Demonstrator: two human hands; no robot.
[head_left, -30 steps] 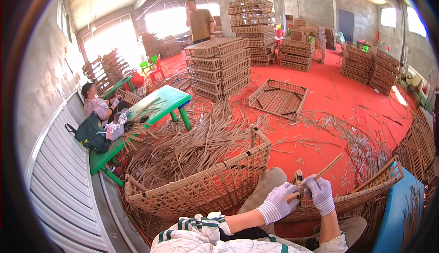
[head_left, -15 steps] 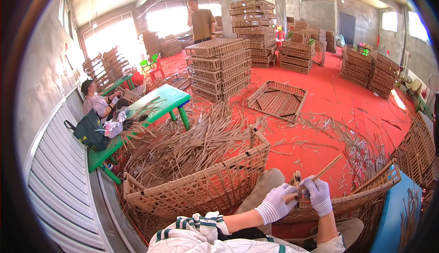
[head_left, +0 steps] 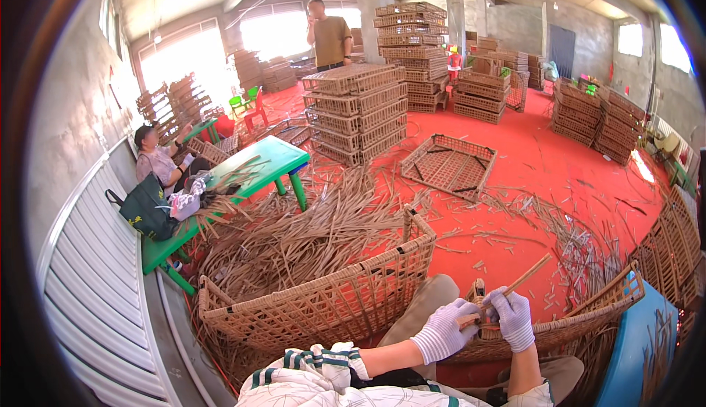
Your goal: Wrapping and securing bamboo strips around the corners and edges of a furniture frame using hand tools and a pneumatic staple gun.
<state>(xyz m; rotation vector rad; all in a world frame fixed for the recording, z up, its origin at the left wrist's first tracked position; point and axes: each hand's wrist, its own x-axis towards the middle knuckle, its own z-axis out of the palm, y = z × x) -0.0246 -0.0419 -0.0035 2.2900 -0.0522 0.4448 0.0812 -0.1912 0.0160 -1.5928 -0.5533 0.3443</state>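
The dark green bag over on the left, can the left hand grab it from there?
Probably not: the left hand is busy at one basket, and the bag looks too far away, with a bigger basket in between.
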